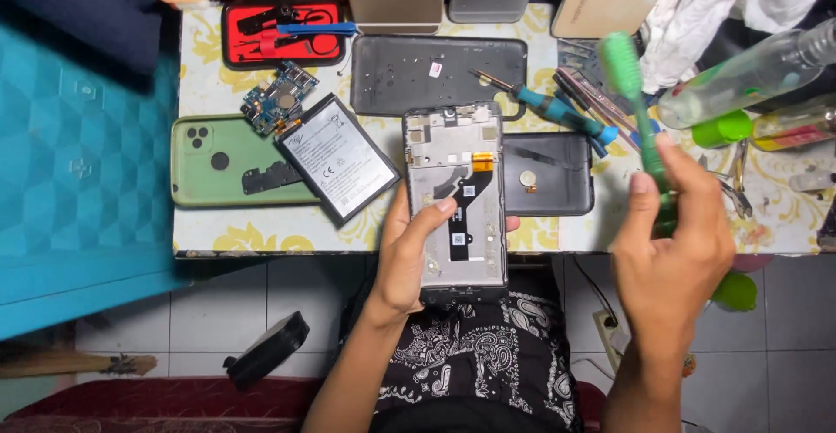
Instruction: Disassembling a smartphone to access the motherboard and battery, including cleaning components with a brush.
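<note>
My left hand (409, 254) grasps one opened phone frame (455, 198), its back cover off, thumb laid across the exposed inner plate and fingers wrapped behind. The frame is held tilted over the near edge of the surface (540, 237), its lower end above my lap.

My right hand (675, 241) is clenched around the handle of one green toothbrush (634, 93), bristle head pointing up and away, raised above the right part of the surface and clear of the frame.

Items counted on the surface:
- One green phone back cover (209, 158), camera cut-outs at its upper left corner, lying flat at the left.
- One flat battery (338, 158), set at an angle, overlapping the green cover's right edge and just beside the frame.
- One small blue circuit board (279, 98), just above the battery.
- Two dark back covers: a larger one (435, 74) behind the frame, a smaller one (549, 176) to the frame's right, partly hidden by it.
- One screwdriver with a blue-green handle (557, 109), lying between the two dark covers.
- One red tool case (279, 28), open, at the far left edge.
- One clear bottle (749, 71) lying on its side at the far right, with one white cloth (740, 6) behind it.

On the tiled floor below, one dark case (268, 348) lies at the left.
</note>
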